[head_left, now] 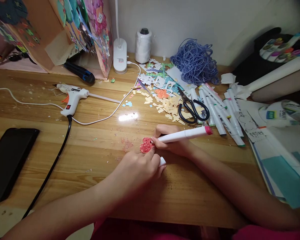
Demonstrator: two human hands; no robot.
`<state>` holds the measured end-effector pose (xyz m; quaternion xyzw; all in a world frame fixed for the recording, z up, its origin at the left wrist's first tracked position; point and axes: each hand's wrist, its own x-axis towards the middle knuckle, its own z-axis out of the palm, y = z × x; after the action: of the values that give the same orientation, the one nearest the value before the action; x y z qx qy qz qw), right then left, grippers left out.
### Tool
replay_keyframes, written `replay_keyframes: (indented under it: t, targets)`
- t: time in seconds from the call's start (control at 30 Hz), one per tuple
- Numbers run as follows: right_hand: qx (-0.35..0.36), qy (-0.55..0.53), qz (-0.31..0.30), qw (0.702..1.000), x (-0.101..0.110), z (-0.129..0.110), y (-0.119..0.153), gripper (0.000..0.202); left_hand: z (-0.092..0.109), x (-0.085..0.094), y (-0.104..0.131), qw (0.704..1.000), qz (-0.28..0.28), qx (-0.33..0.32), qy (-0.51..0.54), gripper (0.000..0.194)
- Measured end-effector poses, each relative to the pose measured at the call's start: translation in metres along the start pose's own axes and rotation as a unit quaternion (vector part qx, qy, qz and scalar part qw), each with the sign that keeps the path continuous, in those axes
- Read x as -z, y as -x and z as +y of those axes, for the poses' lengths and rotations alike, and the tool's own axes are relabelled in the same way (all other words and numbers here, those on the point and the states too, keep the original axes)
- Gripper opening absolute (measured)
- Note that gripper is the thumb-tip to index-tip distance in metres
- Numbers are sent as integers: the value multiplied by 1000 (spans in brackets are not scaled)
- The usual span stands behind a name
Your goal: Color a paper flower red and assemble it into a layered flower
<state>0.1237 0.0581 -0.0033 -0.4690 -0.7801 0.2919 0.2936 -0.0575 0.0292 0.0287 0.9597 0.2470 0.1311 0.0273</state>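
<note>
My right hand (173, 141) is closed around a white marker (183, 134) with a pinkish-red end, its tip down at a small red paper cutout (146, 145). The cutout has rounded lobes and a pattern of pale lines, and its right edge is hidden by my fingers. My left hand (141, 165) pins the cutout to the wooden table with a fingertip. Its other fingers are curled around a white marker cap (162, 161), of which only one end shows. Reddish marks stain the table left of the cutout.
Black-handled scissors (193, 108) lie on paper scraps (168, 105), beside several markers (216, 111). Behind are blue cord (196, 61) and a thread spool (143, 46). A glue gun (73, 98), its cable and a phone (11, 161) lie left; a tape roll (285, 113) and papers lie right.
</note>
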Motion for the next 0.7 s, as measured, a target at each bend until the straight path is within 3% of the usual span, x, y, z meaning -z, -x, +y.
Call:
replay_keyframes:
  t: [0.13,0.7]
  targets:
    - [34,3,-40,999,8,3,-2,24,0,-1,1,1000,2,-1,3,18]
    - [66,7,-41,997,6,6,-1,23,-1,0,1,1000,3,-13,9,16]
